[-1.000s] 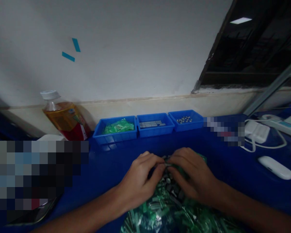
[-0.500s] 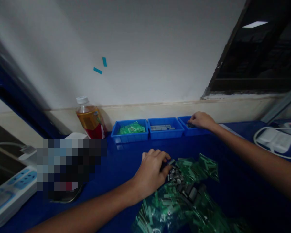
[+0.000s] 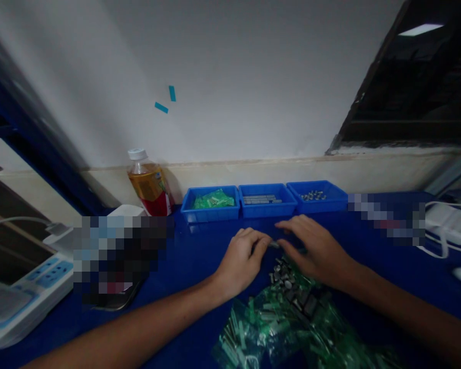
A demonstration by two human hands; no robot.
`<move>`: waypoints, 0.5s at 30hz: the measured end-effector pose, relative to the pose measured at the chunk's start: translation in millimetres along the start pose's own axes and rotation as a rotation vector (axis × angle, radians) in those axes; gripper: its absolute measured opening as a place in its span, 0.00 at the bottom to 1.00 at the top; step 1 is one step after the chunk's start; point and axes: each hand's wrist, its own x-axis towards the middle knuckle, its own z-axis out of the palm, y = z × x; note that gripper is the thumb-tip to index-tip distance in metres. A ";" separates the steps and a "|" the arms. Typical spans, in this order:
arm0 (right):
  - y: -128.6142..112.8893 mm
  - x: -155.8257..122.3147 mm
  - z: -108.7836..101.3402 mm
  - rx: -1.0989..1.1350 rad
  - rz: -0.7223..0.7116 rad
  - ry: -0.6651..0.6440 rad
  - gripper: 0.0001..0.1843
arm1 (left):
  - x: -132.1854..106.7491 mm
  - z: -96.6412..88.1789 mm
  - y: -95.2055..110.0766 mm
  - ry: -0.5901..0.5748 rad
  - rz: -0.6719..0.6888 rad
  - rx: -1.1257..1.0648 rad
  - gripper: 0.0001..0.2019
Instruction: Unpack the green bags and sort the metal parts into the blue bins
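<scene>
My left hand [image 3: 243, 260] and my right hand [image 3: 315, 248] meet over the blue table [image 3: 184, 261], fingertips pinched together on a small grey metal part [image 3: 274, 245] between them. Just below lies a heap of green plastic packets [image 3: 276, 323] with several small dark metal parts [image 3: 292, 287] on top. Three blue trays stand at the back: the left tray [image 3: 210, 210] holds green packets, the middle tray [image 3: 267, 206] holds grey bars, the right tray [image 3: 318, 201] holds small silver pieces.
A bottle of amber drink [image 3: 149, 183] stands against the wall left of the trays. A white device with blue buttons [image 3: 19, 292] sits at far left. White cables and adapters [image 3: 445, 225] lie at the right edge.
My right hand has come back from the right blue tray to meet my left hand above the heap. The camera view has shifted slightly.
</scene>
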 end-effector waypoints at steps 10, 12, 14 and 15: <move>-27.8 -16.2 8.8 0.152 -0.058 0.026 0.06 | -1.3 1.4 -2.6 -0.019 0.022 -0.073 0.16; -26.2 -15.2 10.7 0.143 -0.029 0.068 0.07 | -0.6 1.7 -1.9 -0.034 0.012 -0.068 0.17; -20.9 -11.3 9.9 0.121 0.008 0.121 0.10 | -0.6 2.5 -0.7 -0.053 0.018 -0.033 0.14; -16.6 -7.9 8.1 0.109 0.031 0.146 0.11 | -1.0 3.0 -0.1 -0.063 0.022 -0.006 0.11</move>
